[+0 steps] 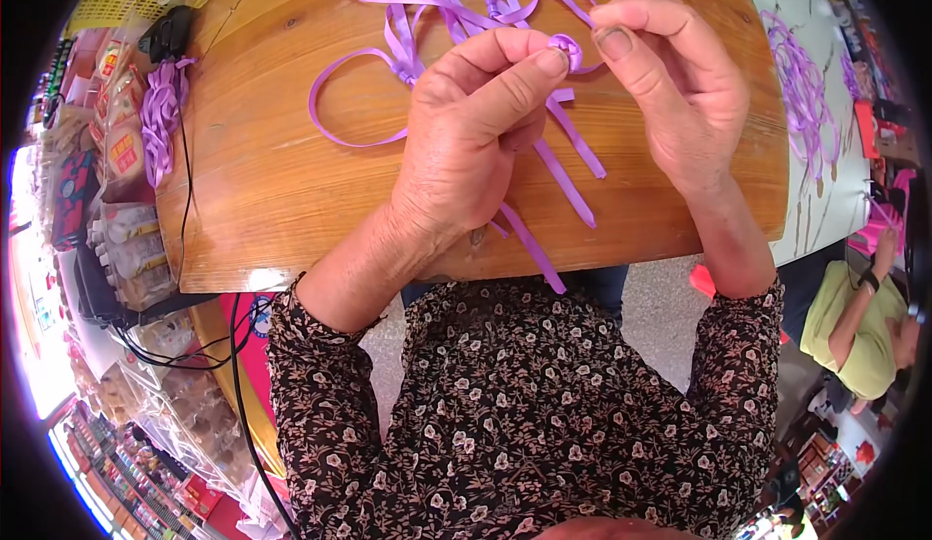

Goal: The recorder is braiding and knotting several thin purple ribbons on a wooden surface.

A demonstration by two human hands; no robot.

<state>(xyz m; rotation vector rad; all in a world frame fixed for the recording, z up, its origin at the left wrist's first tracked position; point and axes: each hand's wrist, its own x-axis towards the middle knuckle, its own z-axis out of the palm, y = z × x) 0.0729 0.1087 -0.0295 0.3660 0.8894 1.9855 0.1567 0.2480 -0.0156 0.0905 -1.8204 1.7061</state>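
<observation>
Between the thumb and forefinger of my left hand is a small looped knot in a purple ribbon. My right hand, just to its right, pinches a strand of the same ribbon between thumb and fingertip. Loose ribbon ends hang below my left hand, and one reaches past the table's near edge. More ribbon, looped and knotted, spreads over the wooden table beyond my hands. The fingers of my left hand hide part of the knot.
A purple ribbon bundle lies at the table's left edge, near a black cable and packaged goods. More ribbon lies on a white marbled table at right. A person in a yellow-green top is farther right.
</observation>
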